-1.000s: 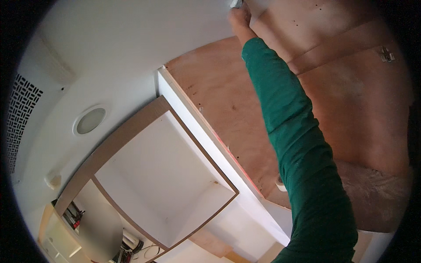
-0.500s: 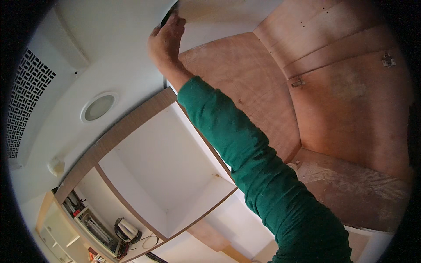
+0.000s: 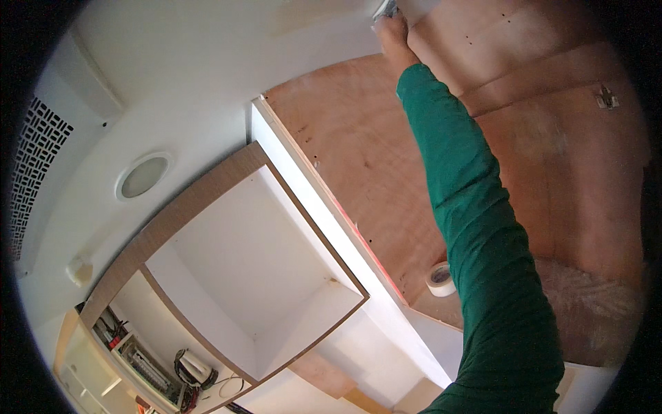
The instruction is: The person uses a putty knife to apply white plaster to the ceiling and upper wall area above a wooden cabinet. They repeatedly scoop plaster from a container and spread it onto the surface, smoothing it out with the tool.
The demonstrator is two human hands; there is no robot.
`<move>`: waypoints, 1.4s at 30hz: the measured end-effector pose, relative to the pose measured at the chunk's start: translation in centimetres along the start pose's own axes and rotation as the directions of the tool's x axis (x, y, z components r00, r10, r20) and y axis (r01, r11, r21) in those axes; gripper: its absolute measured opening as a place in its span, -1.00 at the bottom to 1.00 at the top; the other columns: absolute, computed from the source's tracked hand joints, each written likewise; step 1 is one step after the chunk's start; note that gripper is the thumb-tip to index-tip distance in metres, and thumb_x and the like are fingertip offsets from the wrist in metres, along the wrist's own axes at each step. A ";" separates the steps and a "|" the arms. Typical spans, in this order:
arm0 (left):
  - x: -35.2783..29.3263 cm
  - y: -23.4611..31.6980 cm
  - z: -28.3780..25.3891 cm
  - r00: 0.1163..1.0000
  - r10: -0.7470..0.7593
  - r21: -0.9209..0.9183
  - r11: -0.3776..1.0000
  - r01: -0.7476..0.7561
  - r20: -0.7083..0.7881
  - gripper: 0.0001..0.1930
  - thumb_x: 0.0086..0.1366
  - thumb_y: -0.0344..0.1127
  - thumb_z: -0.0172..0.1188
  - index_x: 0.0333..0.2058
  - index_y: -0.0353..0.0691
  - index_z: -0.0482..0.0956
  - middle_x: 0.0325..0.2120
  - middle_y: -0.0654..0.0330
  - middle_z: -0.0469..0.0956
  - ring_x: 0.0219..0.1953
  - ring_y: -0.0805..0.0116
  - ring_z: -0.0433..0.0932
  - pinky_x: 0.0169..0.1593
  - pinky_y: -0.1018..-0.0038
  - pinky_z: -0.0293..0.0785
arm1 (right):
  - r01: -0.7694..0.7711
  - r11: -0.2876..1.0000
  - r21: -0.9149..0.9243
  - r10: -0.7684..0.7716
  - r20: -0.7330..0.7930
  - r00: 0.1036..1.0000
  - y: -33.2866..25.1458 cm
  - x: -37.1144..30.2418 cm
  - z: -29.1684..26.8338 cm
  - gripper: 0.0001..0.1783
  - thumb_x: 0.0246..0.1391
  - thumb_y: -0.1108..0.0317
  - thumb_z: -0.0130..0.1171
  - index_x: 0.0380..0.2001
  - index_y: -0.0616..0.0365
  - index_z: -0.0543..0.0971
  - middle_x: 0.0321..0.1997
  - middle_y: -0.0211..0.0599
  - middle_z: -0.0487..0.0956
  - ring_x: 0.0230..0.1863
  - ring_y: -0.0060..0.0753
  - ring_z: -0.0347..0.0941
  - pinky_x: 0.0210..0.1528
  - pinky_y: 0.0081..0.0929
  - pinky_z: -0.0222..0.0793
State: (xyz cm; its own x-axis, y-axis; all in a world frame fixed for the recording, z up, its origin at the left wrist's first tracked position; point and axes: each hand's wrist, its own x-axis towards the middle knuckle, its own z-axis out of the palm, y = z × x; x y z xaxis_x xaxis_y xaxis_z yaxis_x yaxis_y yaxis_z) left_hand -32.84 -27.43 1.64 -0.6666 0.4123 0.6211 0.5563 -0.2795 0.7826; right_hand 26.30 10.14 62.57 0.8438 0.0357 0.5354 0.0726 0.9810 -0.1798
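Note:
My right hand (image 3: 392, 32) is raised high, at the top edge of the view, on a green-sleeved arm. Its fingers are closed round a small flat tool (image 3: 385, 9), pale grey and dark, perhaps a scraper; part of it is cut off by the fingers and the frame edge. The tool is close to the white ceiling (image 3: 303, 41), near where that meets the bare plywood panels (image 3: 345, 138). Whether it touches the ceiling I cannot tell. My left hand is out of view.
A roll of tape (image 3: 440, 279) rests on the plywood ledge beside my arm. To the left hangs an open cabinet (image 3: 234, 241) with brown trim; a kettle (image 3: 195, 369) stands in its lower compartment. A round lamp (image 3: 145, 176) and a vent grille (image 3: 38, 172) sit in the ceiling. A hinge (image 3: 607, 98) is at right.
My right hand and the tool have moved right along the ceiling, and the arm is straighter. The tape roll and the cabinet's white side edge now show.

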 end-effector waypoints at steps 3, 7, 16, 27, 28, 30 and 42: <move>-0.1 0.2 -0.2 1.000 0.000 -0.010 1.000 0.000 -0.016 -0.53 0.47 -0.23 -0.03 0.23 -0.40 0.35 0.01 -0.15 0.56 -0.08 -0.08 0.61 -0.03 0.22 0.54 | -0.039 0.999 0.022 0.038 0.039 0.999 -0.6 0.6 1.3 -0.65 0.03 0.46 0.09 -0.08 0.36 0.52 -0.20 -0.03 0.63 -0.14 -0.09 0.59 -0.10 -0.25 0.48; -0.9 -0.3 -0.7 0.999 -0.018 -0.022 1.000 0.017 -0.046 -0.53 0.47 -0.24 -0.03 0.23 -0.41 0.35 0.02 -0.15 0.56 -0.08 -0.09 0.61 -0.02 0.22 0.54 | 0.033 0.980 0.195 -0.045 0.056 0.997 -4.1 -5.1 4.7 -0.66 0.04 0.47 0.10 -0.07 0.31 0.53 -0.20 0.06 0.64 -0.13 0.06 0.59 -0.06 -0.18 0.47; -2.0 0.0 -1.6 0.997 -0.027 -0.058 0.998 0.023 -0.069 -0.53 0.47 -0.24 -0.03 0.23 -0.41 0.35 0.02 -0.16 0.55 -0.07 -0.10 0.61 -0.01 0.21 0.53 | 0.221 0.972 0.079 -0.204 -0.176 0.963 -19.8 -24.4 14.0 -0.49 0.12 0.59 0.02 0.18 0.43 0.36 0.09 0.21 0.44 0.13 0.17 0.37 0.24 -0.04 0.25; -1.3 0.5 -0.9 0.995 -0.056 -0.127 0.991 0.046 -0.081 -0.53 0.47 -0.25 -0.03 0.23 -0.42 0.35 0.02 -0.17 0.55 -0.07 -0.12 0.61 0.00 0.21 0.53 | 0.170 0.934 0.313 -0.264 0.287 0.921 -19.6 -26.5 5.8 -0.63 0.13 0.57 -0.02 0.03 0.40 0.45 -0.01 0.26 0.53 0.06 0.28 0.47 0.15 -0.01 0.37; -1.3 0.5 -1.0 0.994 -0.063 -0.137 0.989 0.050 -0.087 -0.53 0.47 -0.25 -0.03 0.23 -0.42 0.35 0.02 -0.18 0.55 -0.07 -0.12 0.61 0.00 0.21 0.53 | 0.117 0.962 0.246 -0.198 0.339 0.920 -17.7 -25.5 4.8 -0.65 0.15 0.55 0.00 0.02 0.35 0.47 -0.04 0.19 0.56 0.00 0.25 0.50 0.10 -0.02 0.41; -1.1 0.5 -1.0 0.993 -0.069 -0.145 0.988 0.055 -0.097 -0.53 0.47 -0.25 -0.03 0.23 -0.42 0.35 0.02 -0.18 0.55 -0.06 -0.12 0.60 0.00 0.21 0.53 | -0.021 0.992 0.128 -0.029 0.379 0.925 -14.4 -22.6 2.7 -0.66 0.22 0.47 0.01 0.05 0.33 0.47 -0.06 0.10 0.61 -0.04 0.06 0.57 0.03 -0.12 0.46; -0.6 0.9 -1.2 0.983 -0.124 -0.202 0.975 0.094 -0.139 -0.54 0.47 -0.25 -0.03 0.23 -0.43 0.35 0.03 -0.19 0.54 -0.06 -0.13 0.60 0.01 0.20 0.53 | -0.171 0.933 0.317 0.145 0.105 0.984 0.5 -5.7 3.2 -0.64 0.04 0.56 0.07 -0.03 0.30 0.52 -0.07 -0.16 0.57 -0.08 -0.24 0.52 -0.13 -0.30 0.50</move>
State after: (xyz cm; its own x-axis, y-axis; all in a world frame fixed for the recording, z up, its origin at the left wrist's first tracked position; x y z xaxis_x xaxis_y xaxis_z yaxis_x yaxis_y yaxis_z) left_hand -32.52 -28.97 2.02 -0.7926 0.3192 0.5195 0.3795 -0.4085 0.8301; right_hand 19.81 11.03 62.10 0.7849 0.1975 0.5873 -0.2456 0.9694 0.0022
